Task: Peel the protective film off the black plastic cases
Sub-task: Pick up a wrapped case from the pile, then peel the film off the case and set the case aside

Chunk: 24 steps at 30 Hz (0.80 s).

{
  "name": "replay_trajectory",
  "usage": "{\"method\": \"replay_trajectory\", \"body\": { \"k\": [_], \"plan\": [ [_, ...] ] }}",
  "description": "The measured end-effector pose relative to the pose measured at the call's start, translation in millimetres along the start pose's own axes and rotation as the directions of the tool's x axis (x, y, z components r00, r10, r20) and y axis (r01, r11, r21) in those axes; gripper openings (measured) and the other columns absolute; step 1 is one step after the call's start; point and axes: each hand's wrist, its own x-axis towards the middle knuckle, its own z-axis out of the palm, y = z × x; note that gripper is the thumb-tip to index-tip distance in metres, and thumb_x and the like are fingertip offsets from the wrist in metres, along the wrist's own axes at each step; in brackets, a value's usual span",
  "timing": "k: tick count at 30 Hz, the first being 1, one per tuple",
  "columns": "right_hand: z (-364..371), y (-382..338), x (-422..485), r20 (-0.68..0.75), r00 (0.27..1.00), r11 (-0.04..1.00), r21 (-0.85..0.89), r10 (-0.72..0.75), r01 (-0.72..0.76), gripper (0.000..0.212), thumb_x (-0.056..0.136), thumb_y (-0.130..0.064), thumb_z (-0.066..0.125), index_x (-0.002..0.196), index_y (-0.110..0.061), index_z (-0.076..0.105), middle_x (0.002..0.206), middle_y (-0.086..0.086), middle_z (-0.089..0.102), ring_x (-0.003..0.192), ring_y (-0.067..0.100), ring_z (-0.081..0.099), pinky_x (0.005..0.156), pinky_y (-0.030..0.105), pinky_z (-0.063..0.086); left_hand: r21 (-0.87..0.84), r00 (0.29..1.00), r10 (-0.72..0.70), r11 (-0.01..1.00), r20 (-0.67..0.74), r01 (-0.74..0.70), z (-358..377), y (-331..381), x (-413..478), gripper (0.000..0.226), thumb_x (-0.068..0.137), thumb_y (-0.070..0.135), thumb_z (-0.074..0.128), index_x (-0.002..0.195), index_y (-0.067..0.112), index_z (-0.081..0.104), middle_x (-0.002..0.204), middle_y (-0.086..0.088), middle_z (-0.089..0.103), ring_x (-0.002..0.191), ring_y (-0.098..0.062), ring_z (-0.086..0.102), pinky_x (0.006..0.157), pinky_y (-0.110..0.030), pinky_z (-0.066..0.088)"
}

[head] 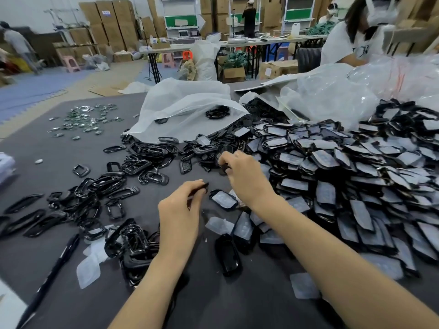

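- Warehouse background: cardboard boxes (111, 24) stacked along the far wall; a person in a white top (344, 43) at the far right.
- Head view: a dark grey surface (237, 305) carries all parts.
- Right: a large heap of black plastic cases (344, 176), most faced with pale protective film.
- Left: scattered black frames (114, 186); far left, small shiny parts (88, 119).
- Far centre: an open white plastic bag (185, 110).
- Left grip (185, 200): fingers curled, pinching a thin black piece (202, 187) at the fingertips.
- Right grip (240, 172): fingers curled round a held case (224, 166) at the heap's left edge; film status cannot be told.
- Between the grips: one film-covered case (223, 199) lies on the surface.
- Near: loose film pieces (88, 269) at left and a bare glossy case (228, 255) at centre.
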Motion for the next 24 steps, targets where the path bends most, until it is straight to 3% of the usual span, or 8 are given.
{"method": "replay_trajectory", "body": {
  "k": [2, 5, 10, 13, 16, 20, 22, 24],
  "plan": [
    [-12, 0, -21, -0.154, 0.987, 0.985, 0.160, -0.033, 0.058, 0.028, 0.088, 0.008, 0.052, 0.108, -0.010, 0.059, 0.091, 0.004, 0.055, 0.081, 0.020, 0.057, 0.070, 0.030, 0.046, -0.139, 0.993, -0.120, 0.983, 0.014, 0.121, 3, 1, -3, 0.022, 0.092, 0.013, 0.063, 0.090, 0.035, 0.062, 0.088, 0.014, 0.073, 0.083, 0.000, 0.068, 0.080, -0.014, 0.051],
    [-20, 1, -59, -0.262, 0.964, 0.961, 0.252, -0.049, 0.117, 0.028, 0.087, 0.005, 0.060, 0.111, -0.010, 0.061, 0.095, -0.001, 0.058, 0.083, 0.014, 0.058, 0.075, 0.028, 0.050, -0.341, 0.966, -0.253, 0.905, 0.044, 0.253, 9, 7, -6, 0.019, 0.097, 0.014, 0.055, 0.089, 0.031, 0.057, 0.085, 0.003, 0.074, 0.086, -0.009, 0.071, 0.079, -0.028, 0.057],
    [-21, 17, -86, -0.304, 0.951, 0.938, 0.342, 0.051, 0.058, 0.038, 0.087, 0.006, 0.061, 0.123, -0.007, 0.063, 0.102, -0.001, 0.058, 0.089, 0.010, 0.058, 0.084, 0.016, 0.046, -0.617, 0.912, -0.341, 0.673, 0.229, 0.407, 15, 23, -9, 0.014, 0.098, -0.001, 0.049, 0.096, 0.011, 0.055, 0.096, -0.006, 0.075, 0.098, -0.017, 0.071, 0.078, -0.019, 0.055],
    [-20, 19, -86, -0.306, 0.938, 0.900, 0.435, 0.161, -0.013, 0.025, 0.086, 0.005, 0.064, 0.107, -0.006, 0.069, 0.095, -0.006, 0.060, 0.085, 0.007, 0.061, 0.080, 0.006, 0.045, -0.664, 0.875, -0.365, 0.574, 0.317, 0.480, 19, 32, -15, 0.013, 0.095, -0.006, 0.050, 0.094, 0.006, 0.055, 0.098, -0.009, 0.075, 0.099, -0.018, 0.071, 0.079, -0.018, 0.054],
    [-18, 20, -87, -0.253, 0.939, 0.848, 0.526, 0.234, -0.070, 0.020, 0.087, 0.004, 0.064, 0.095, -0.015, 0.066, 0.088, -0.006, 0.064, 0.077, 0.007, 0.066, 0.073, 0.008, 0.049, -0.727, 0.824, -0.426, 0.418, 0.373, 0.545, 19, 36, -18, 0.010, 0.095, -0.004, 0.050, 0.095, 0.004, 0.056, 0.101, -0.013, 0.074, 0.096, -0.021, 0.071, 0.077, -0.019, 0.055],
    [-24, 25, -84, -0.096, 0.935, 0.639, 0.753, 0.341, -0.156, 0.022, 0.090, 0.002, 0.060, 0.086, -0.020, 0.061, 0.078, -0.004, 0.068, 0.069, 0.008, 0.070, 0.067, 0.017, 0.053, -0.759, 0.791, -0.429, 0.297, 0.436, 0.579, 18, 38, -17, 0.008, 0.095, -0.001, 0.048, 0.099, 0.002, 0.054, 0.109, -0.018, 0.071, 0.100, -0.031, 0.070, 0.077, -0.022, 0.057],
    [-26, 26, -83, -0.048, 0.935, 0.556, 0.814, 0.351, -0.166, 0.017, 0.090, 0.004, 0.058, 0.087, -0.012, 0.061, 0.077, 0.000, 0.068, 0.068, 0.012, 0.071, 0.066, 0.020, 0.056, -0.755, 0.791, -0.412, 0.294, 0.453, 0.586, 17, 39, -19, 0.008, 0.096, 0.001, 0.047, 0.101, 0.002, 0.053, 0.109, -0.019, 0.071, 0.099, -0.033, 0.070, 0.077, -0.023, 0.057],
    [-26, 24, -83, 0.034, 0.930, 0.388, 0.903, 0.365, -0.185, 0.012, 0.090, 0.007, 0.057, 0.088, -0.004, 0.062, 0.077, 0.005, 0.068, 0.069, 0.018, 0.072, 0.066, 0.024, 0.058, -0.741, 0.795, -0.386, 0.320, 0.467, 0.590, 18, 40, -20, 0.008, 0.097, 0.002, 0.046, 0.101, 0.003, 0.052, 0.108, -0.020, 0.071, 0.099, -0.033, 0.070, 0.078, -0.023, 0.056]
  ]
}}
